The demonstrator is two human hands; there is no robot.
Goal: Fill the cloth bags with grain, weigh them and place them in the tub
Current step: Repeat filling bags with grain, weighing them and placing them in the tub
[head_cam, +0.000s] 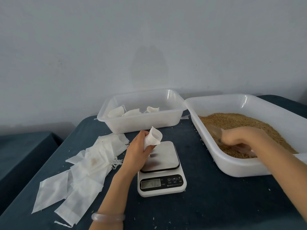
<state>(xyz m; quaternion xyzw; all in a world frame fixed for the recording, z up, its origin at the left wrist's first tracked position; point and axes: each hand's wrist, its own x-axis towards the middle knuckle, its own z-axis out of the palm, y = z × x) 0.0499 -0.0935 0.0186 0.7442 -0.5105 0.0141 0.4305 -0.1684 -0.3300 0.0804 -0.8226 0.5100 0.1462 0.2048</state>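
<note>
Nearest the camera, a pale bracelet point(108, 216) sits on the left wrist, above a table point(216, 208) covered in dark blue cloth with a few stray grains scattered on it. To the left of that forearm, a loose heap of empty bags point(83, 171) lies fanned across the cloth, flat and white, with drawstrings trailing from some of them. Just right of the forearm stands a white digital scale point(162, 173); its display is lit, but the digits are too faint to read with confidence. The left hand point(137, 150) is over the near-left part of the steel platform, its fingers and thumb curled round the lower half of a cloth bag point(153, 137). The bag is upright, with its mouth gaping open towards the right. Further right, the right hand point(240, 140) reaches down into a large white tray point(232, 168) and onto the brown grain point(240, 122) that fills it. This hand is blurred: its fingers seem bent around a clear scoop point(215, 131), but I cannot tell the grip for sure. Behind the scale, a translucent tub point(141, 125) touches the tray's far-left corner and holds three filled bags point(116, 112) along its back. Beyond both containers rises a plain grey wall point(149, 39).
</note>
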